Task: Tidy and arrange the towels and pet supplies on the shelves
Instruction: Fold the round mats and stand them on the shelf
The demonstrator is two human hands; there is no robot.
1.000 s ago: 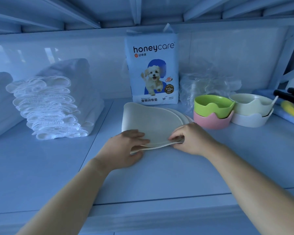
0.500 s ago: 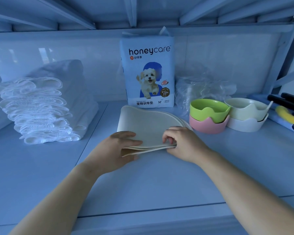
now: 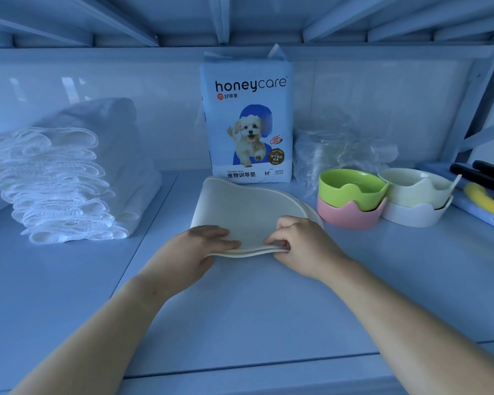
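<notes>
Surroundings: the shelf [image 3: 240,323] carries a stack of folded white towels [image 3: 60,189] at the left of the frame, with stitched edges facing forward. A pack of training pads [image 3: 248,129] stands upright at centre against the back wall. A crumpled clear plastic bag [image 3: 337,146] lies just to its right. In front of the bag, a green bowl [image 3: 351,186] sits nested in a pink bowl [image 3: 351,215]. Beside that pair, further right, a cream bowl [image 3: 414,189] sits nested in a white bowl [image 3: 417,216]. All four have wavy rims. Black handles [image 3: 482,172] and a yellow item [image 3: 485,195] show at the right edge; what they are cannot be told.

Markings: the pack reads "honeycare", "好命家", "TRAINING PADS", "宠物训导垫", "M+" and "38PCS", with a picture of a running puppy.

Task item: the mats [image 3: 248,212] lie in a thin layered pile at centre frame, just in front of the pack and just left of the pink bowl. They are cream, smooth, with rounded, curving outlines; the layers are slightly offset at the right.

Hands: the left hand [image 3: 194,252] pinches the near edge, fingers flat on top and thumb beneath. The right hand [image 3: 303,243] has curled fingers pinching the same edge, which is raised off the shelf.
</notes>
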